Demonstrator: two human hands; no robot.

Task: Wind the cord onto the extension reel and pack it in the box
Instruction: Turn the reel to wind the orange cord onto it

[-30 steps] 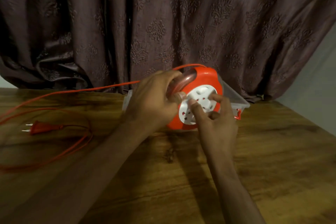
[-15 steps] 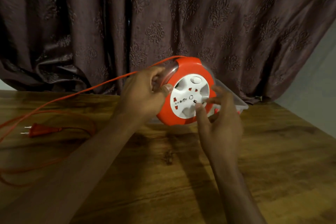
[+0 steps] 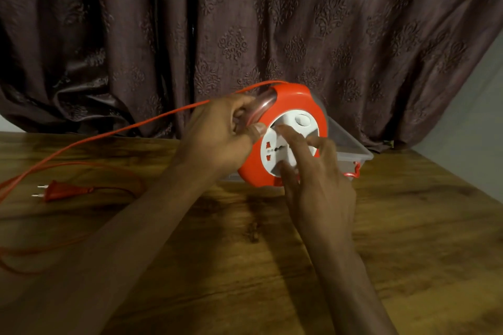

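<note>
The orange extension reel is held upright above the far middle of the wooden tabletop, its white socket face turned toward the person. The left hand grips the reel's clear handle, fingers curled round it. The right hand presses its fingertips on the socket face, thumb at its lower rim, fingers bent. The orange cord runs taut from the reel's top toward the left edge, looping there beside its plug. A clear plastic box sits behind the reel by the brown curtain.
</note>
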